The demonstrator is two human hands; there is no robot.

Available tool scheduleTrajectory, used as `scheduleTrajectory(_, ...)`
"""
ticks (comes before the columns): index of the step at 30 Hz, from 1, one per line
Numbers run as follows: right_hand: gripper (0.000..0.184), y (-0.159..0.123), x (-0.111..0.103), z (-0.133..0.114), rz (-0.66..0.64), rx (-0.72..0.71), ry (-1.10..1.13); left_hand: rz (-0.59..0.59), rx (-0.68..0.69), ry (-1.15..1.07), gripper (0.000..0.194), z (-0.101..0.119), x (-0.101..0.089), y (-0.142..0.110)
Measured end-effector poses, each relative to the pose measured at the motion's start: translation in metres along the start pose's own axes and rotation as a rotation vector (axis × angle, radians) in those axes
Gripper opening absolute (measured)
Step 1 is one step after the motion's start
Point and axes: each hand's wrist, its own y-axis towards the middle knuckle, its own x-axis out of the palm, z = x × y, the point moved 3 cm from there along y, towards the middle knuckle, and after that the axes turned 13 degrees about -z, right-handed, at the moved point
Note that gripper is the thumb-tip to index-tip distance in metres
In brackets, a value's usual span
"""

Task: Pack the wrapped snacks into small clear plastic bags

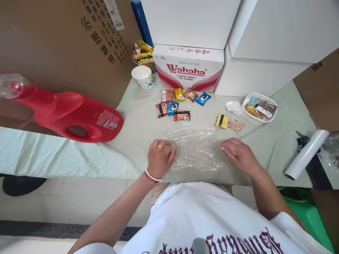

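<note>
A clear plastic bag (197, 148) lies flat and crinkled on the pale green cloth (127, 141) in front of me. My left hand (159, 158) rests on its left edge with the fingers curled and pinched on the film. My right hand (239, 155) lies on its right edge, fingers bent down onto the plastic. Beyond the bag sit several small snack packets (173, 107); a yellow packet (222, 120) and a pale one (236, 125) lie further right.
A red detergent jug (69, 113) lies on its side at left. A Wahaha box (188, 68), a paper cup (143, 76) and a white bowl of snacks (261, 107) stand at the back. A white roll (307, 153) lies at right, cardboard at the left.
</note>
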Motion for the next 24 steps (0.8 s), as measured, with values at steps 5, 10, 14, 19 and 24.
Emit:
scheduleTrajectory(5,0.046,0.032,0.071,-0.003,-0.043,-0.059,-0.241,-0.213,0.032,0.286,0.043,0.016,0.053,-0.008)
scheduleTrajectory(10,0.057,-0.006,0.097,0.039,-0.056,0.091,-0.368,-0.392,0.029,0.517,0.075,-0.029,0.054,-0.023)
scheduleTrajectory(14,0.047,-0.021,0.069,0.052,-0.068,0.115,-0.264,-0.413,0.057,0.527,0.081,-0.046,0.043,-0.029)
scheduleTrajectory(19,0.034,0.06,0.023,0.041,0.02,0.117,-0.197,-0.41,0.033,0.472,0.084,-0.044,0.043,-0.029)
scheduleTrajectory(24,0.066,0.197,0.035,0.017,-0.102,0.066,-0.327,-0.414,0.024,0.45,0.085,-0.044,0.041,-0.028)
